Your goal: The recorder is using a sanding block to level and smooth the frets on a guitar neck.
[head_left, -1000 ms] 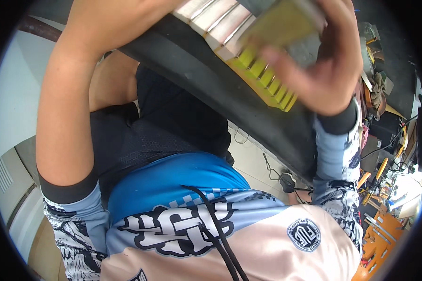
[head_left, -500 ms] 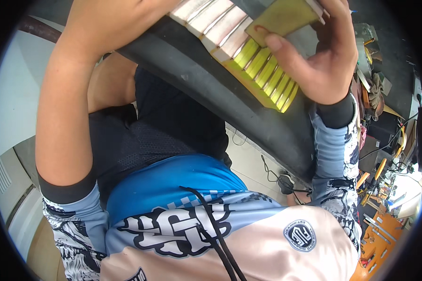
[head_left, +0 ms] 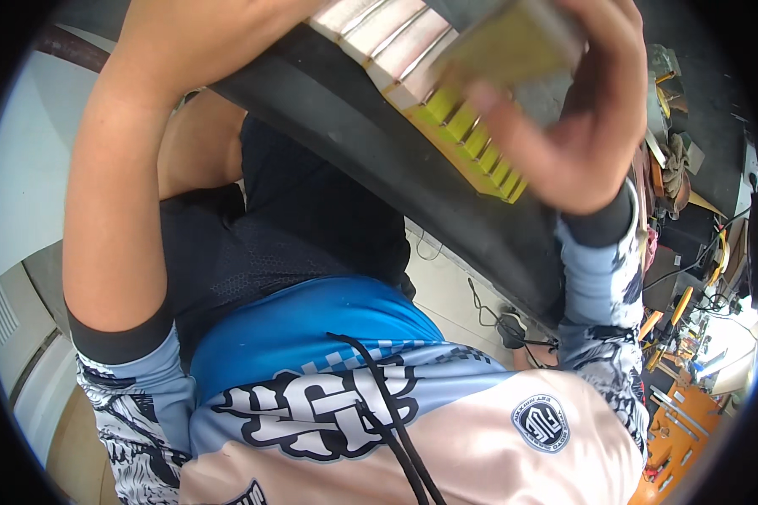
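A row of narrow blocks lies at the upper middle on a dark surface, whitish [head_left: 377,34] toward the left and yellow-green [head_left: 480,143] toward the right, with thin gaps between them. My right hand [head_left: 589,143] is closed on a flat, dull yellow-green rectangular block [head_left: 514,46], with the thumb at its near edge. The held block is tilted and blurred, over the yellow-green part of the row; whether it touches the row I cannot tell. At the upper left, my left hand [head_left: 219,34] reaches toward the whitish end, its fingers cut off by the picture's edge.
A long black bench or beam [head_left: 337,118] runs diagonally under the row. At the right, a cluttered area holds cables, a rag [head_left: 675,181] and an orange board [head_left: 686,429] with several metal tools. A pale panel [head_left: 25,160] stands at the left.
My right hand has shifted slightly and turned, and the held block is tilted differently and now blurred. The row and my left hand look almost the same.
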### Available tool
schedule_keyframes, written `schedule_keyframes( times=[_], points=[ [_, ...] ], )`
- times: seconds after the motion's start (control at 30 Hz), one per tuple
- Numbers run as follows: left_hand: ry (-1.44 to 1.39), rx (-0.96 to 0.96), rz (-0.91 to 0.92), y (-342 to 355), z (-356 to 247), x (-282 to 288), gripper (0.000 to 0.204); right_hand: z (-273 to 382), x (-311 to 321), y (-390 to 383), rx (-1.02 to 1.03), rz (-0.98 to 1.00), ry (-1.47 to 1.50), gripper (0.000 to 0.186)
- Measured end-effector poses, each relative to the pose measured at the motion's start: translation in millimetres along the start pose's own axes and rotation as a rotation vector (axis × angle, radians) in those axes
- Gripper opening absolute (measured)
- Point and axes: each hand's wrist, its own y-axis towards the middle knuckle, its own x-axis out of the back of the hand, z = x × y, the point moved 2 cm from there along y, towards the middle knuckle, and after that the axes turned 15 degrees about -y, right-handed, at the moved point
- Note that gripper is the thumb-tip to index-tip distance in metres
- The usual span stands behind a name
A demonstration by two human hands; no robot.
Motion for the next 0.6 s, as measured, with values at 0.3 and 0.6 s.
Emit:
schedule_keyframes(
  times=[0.3,0.6],
  points=[
    [0.010,-0.021,0.003,2,0,0,0.032,-25,-15,6,0.783,-0.303,-0.312,0.071],
    [-0.099,-0.007,0.032,3,1,3,0.027,1,3,-3,0.339,-0.111,-0.274,0.062]
  ],
)
